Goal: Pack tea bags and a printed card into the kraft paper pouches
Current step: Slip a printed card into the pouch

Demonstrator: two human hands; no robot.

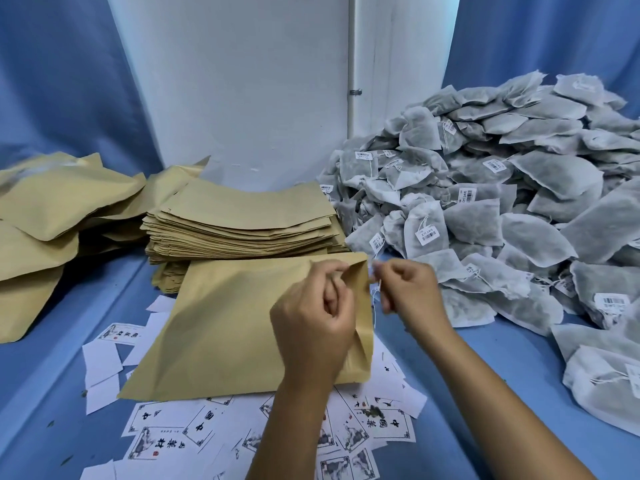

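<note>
Scattered white printed cards with black ink art (157, 432) lie nearest, at 6 o'clock on blue cloth table (485, 368). Above them, flat tan kraft paper pouch (221, 327); left hand (311, 327) pinches its open right edge. Right hand (408, 292), just at 3 o'clock of mouth, fingers curled around thin white string. Neat stack of empty kraft pouches (242, 220) at 12 o'clock. Filled pouches (52, 216) at 10 o'clock. Heap of grey mesh tea bags with white tags (502, 188) at 2 o'clock.
</note>
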